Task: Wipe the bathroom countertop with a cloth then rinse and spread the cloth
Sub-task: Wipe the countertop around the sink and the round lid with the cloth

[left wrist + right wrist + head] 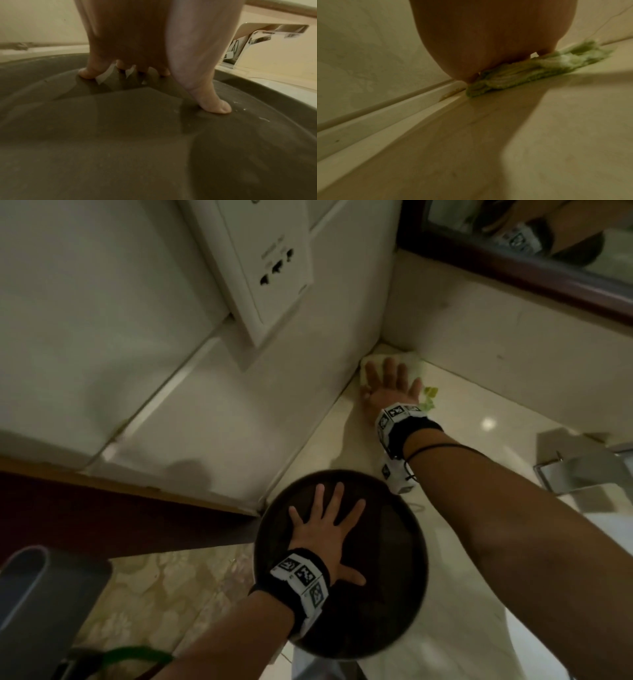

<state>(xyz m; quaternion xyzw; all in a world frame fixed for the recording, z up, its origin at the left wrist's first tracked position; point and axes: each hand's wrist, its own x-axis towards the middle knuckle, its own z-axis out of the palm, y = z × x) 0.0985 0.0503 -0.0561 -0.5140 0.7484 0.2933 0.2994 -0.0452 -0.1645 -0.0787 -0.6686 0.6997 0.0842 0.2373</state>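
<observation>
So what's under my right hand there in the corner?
A pale green cloth lies flat on the countertop, pressed down by the spread right hand. Its edges stick out around the fingers; the part under the palm is covered.

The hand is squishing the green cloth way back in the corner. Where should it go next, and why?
Probably drag it back along the side wall toward the body. The right hand presses the green cloth flat into the far corner of the countertop, so it can go no deeper. The left hand rests spread on the dark round tray.
</observation>
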